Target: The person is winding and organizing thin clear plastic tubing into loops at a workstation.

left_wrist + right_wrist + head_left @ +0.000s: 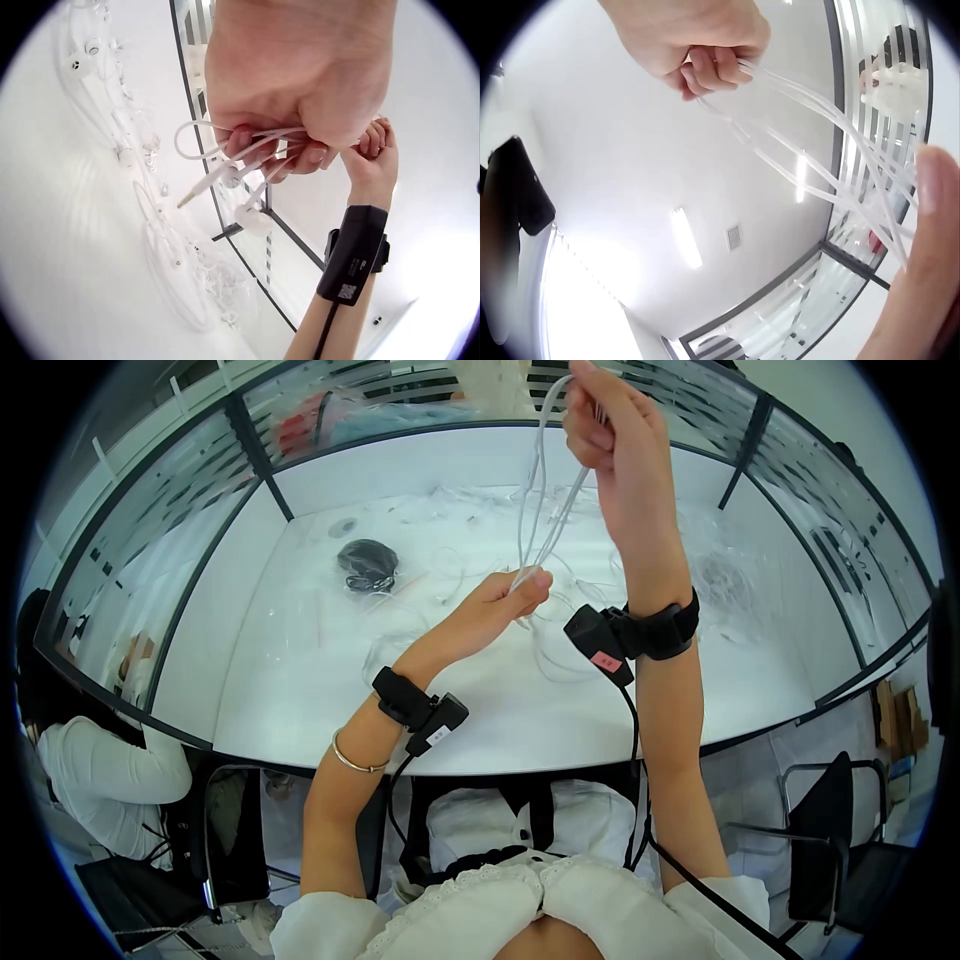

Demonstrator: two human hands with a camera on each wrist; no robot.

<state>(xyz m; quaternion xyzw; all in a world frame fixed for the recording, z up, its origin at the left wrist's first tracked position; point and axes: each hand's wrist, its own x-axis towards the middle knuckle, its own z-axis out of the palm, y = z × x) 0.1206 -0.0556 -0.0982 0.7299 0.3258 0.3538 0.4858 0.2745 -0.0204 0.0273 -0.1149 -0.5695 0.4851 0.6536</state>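
A pair of white wired earphones [541,445] stretches between my two hands, its cable folded into several strands. My left hand [500,605] grips the lower end low over the table. In the left wrist view a plug [196,191] and an earbud [253,217] hang out below its curled fingers. Raised high in front, my right hand [630,455] pinches the upper loop of the cable. From the right wrist view, the strands [810,94] run from its curled fingers down toward the left hand.
On the white table [330,710] lie more white earphone cables [560,660], a black bundle in clear plastic [368,565] and a coil of white cable [725,580] at the right. Framed glass partitions edge the table. Another person [110,780] sits at the left; a chair [825,840] stands right.
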